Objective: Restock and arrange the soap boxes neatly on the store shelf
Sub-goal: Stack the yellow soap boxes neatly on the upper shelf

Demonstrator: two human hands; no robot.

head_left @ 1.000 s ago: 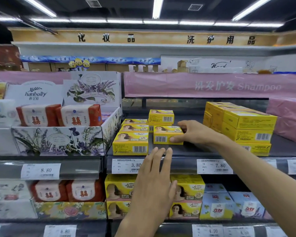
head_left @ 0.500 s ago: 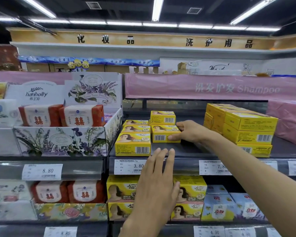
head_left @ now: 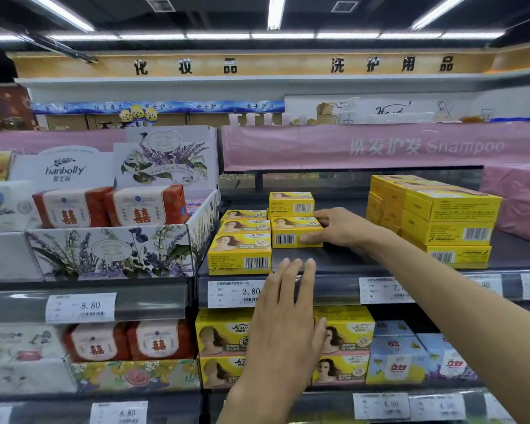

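R hand (head_left: 340, 228) grips soap box (head_left: 291, 232) on shelf (head_left: 334, 261), L hand (head_left: 288, 316) flat, fingers straight, just below it

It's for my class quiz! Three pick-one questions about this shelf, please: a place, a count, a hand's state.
1. The right hand touches: A) a small yellow cardboard soap box B) a price tag C) a lamp
2. Count the red paper-wrapped soap bars in the upper flowery cardboard tray: A) one B) two C) five
3. The left hand is: A) fisted B) gripping a box C) open
A, thumb and fingers pinch the box; B, two sit side by side; C, fingers straight, holding nothing.
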